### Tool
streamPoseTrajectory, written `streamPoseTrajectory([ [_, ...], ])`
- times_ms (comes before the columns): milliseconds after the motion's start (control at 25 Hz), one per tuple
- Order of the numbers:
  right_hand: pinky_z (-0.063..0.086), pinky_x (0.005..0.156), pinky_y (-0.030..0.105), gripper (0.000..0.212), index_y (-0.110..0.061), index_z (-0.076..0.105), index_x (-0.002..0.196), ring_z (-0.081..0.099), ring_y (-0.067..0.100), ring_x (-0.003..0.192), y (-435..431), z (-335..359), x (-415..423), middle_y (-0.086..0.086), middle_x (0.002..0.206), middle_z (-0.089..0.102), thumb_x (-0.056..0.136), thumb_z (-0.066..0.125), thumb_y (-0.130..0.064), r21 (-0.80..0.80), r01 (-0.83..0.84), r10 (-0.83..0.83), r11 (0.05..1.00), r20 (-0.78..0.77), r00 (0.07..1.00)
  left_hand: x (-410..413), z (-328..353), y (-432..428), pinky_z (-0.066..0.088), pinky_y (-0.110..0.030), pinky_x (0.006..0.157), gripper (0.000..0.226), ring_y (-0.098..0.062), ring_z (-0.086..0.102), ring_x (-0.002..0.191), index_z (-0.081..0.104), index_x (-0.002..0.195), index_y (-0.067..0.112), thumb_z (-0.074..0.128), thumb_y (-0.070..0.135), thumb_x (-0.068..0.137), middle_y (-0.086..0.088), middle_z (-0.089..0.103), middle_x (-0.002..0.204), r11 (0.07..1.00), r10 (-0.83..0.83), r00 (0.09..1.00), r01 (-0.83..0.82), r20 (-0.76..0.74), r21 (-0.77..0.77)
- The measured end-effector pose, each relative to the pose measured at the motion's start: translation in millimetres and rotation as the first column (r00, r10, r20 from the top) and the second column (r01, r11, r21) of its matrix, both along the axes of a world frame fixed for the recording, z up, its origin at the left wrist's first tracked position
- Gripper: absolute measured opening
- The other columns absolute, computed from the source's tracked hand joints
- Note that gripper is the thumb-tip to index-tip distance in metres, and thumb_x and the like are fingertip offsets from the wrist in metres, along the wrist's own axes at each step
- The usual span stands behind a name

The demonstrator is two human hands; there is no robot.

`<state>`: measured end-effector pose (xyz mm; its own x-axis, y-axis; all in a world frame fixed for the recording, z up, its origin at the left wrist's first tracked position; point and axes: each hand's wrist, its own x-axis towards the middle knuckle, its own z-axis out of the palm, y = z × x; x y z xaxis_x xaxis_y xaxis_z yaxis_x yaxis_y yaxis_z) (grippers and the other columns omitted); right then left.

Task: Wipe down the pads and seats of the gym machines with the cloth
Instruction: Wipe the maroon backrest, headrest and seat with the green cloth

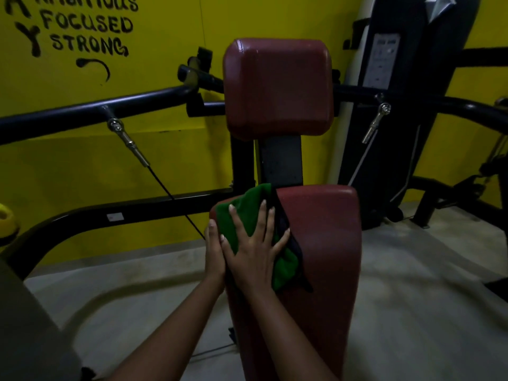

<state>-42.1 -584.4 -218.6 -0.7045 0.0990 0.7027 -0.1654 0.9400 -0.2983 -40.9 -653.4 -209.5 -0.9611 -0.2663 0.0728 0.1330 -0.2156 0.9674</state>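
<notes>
On seat pad (324,243): cloth (247,215), R hand (254,251).

Lower pad: long dark-red pad (324,243) running from the middle of the frame toward the viewer, glossy, upper left corner covered by the cloth.
Cloth: green cloth (247,213) with a dark edge, spread on the pad's upper left part.
Right hand: right hand (254,243) lies flat on the cloth, fingers spread, pressing it to the pad.
Left hand: left hand (214,254) holds the pad's left edge, thumb up, touching the right hand.
Upper pad: squarish dark-red pad (277,86) above, on a black post.
Frame: black tubular bars (96,108) at both sides, with cables.
Wall: yellow wall (165,28) with black painted lettering.
Floor: pale grey floor (426,312).
</notes>
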Motion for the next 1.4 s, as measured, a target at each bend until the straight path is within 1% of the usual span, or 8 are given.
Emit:
streamPoseTrajectory([
  [200, 0.02, 0.103, 0.063, 0.055, -0.042, 0.034, 0.138, 0.02, 0.027, 0.14, 44, 10, -25, 0.011, 0.152, 0.024, 0.084, 0.036, -0.051, 0.144, -0.073, 0.088, 0.987, -0.103, 0.991, -4, -7, 9, 0.041, -0.044, 0.105, 0.089, -0.019, 0.05, 0.124, 0.034, 0.143, 0.021, 0.042, 0.074, 0.072, -0.004, 0.05, 0.138, 0.987, 0.153, 0.988, -0.152, 0.0, -0.051],
  [400, 0.02, 0.103, 0.067, 0.051, -0.039, 0.044, 0.133, 0.019, 0.029, 0.141, 51, 38, -40, 0.012, 0.154, 0.025, 0.084, 0.034, -0.048, -0.255, 0.061, -0.064, 0.965, -0.003, 0.998, -4, -7, 12, 0.037, -0.028, 0.093, 0.053, -0.01, 0.046, 0.115, 0.029, 0.144, 0.019, 0.041, 0.039, 0.097, 0.006, 0.046, 0.126, 0.976, 0.184, 0.982, -0.188, -0.04, -0.113],
  [520, 0.026, 0.099, 0.063, 0.052, -0.04, 0.043, 0.133, 0.025, 0.028, 0.137, 19, 29, -26, 0.013, 0.15, 0.032, 0.081, 0.038, -0.047, 0.051, -0.102, 0.104, 0.993, -0.041, 0.994, -3, -7, 9, 0.04, -0.03, 0.091, 0.058, -0.014, 0.052, 0.114, 0.033, 0.141, 0.019, 0.049, 0.044, 0.091, 0.002, 0.051, 0.128, 0.982, 0.152, 0.986, -0.159, -0.073, -0.101],
  [600, 0.03, 0.097, 0.062, 0.051, -0.038, 0.046, 0.13, 0.031, 0.026, 0.134, 41, 34, -37, 0.012, 0.146, 0.039, 0.08, 0.038, -0.048, 0.099, -0.153, 0.158, 0.983, -0.042, 0.987, -2, -7, 4, 0.042, -0.032, 0.093, 0.057, -0.017, 0.052, 0.117, 0.031, 0.143, 0.019, 0.052, 0.037, 0.092, -0.002, 0.05, 0.132, 0.987, 0.101, 0.993, -0.108, -0.06, -0.115],
  [880, 0.015, 0.108, 0.057, 0.066, -0.031, 0.048, 0.132, 0.025, 0.027, 0.139, 135, 47, -62, 0.01, 0.149, 0.032, 0.078, 0.022, -0.061, -0.27, 0.151, -0.132, 0.951, 0.085, 0.988, 7, -1, -2, 0.037, -0.037, 0.108, 0.074, -0.015, 0.044, 0.125, 0.018, 0.147, 0.022, 0.061, 0.021, 0.087, 0.002, 0.041, 0.139, 0.967, -0.011, 1.0, 0.009, -0.007, -0.256],
  [1120, 0.015, 0.107, 0.059, 0.066, -0.033, 0.038, 0.14, 0.025, 0.034, 0.139, 84, 21, -33, 0.02, 0.15, 0.029, 0.082, 0.022, -0.06, -0.68, 0.365, -0.317, 0.636, 0.201, 0.927, 11, 3, -6, 0.038, -0.028, 0.098, 0.074, -0.013, 0.044, 0.122, 0.013, 0.148, 0.022, 0.058, 0.022, 0.09, 0.004, 0.039, 0.136, 0.966, -0.068, 0.997, 0.075, 0.036, -0.246],
  [1320, 0.022, 0.107, 0.056, 0.052, -0.034, 0.041, 0.136, 0.032, 0.03, 0.135, 13, -23, 5, 0.02, 0.142, 0.042, 0.087, 0.037, -0.051, -0.438, 0.228, -0.236, 0.869, 0.037, 0.971, 6, -6, -14, 0.045, -0.032, 0.097, 0.072, -0.015, 0.051, 0.12, 0.021, 0.145, 0.023, 0.063, 0.03, 0.087, -0.001, 0.046, 0.138, 0.971, -0.106, 0.994, 0.109, 0.024, -0.212],
  [1400, 0.024, 0.106, 0.053, 0.05, -0.029, 0.045, 0.135, 0.035, 0.032, 0.133, 31, -44, 0, 0.021, 0.142, 0.042, 0.089, 0.037, -0.048, -0.451, 0.229, -0.268, 0.863, -0.024, 0.963, 5, -12, -18, 0.045, -0.036, 0.1, 0.089, -0.014, 0.051, 0.123, 0.021, 0.145, 0.029, 0.07, 0.045, 0.072, 0.002, 0.048, 0.139, 0.965, -0.131, 0.991, 0.137, 0.037, -0.223],
])
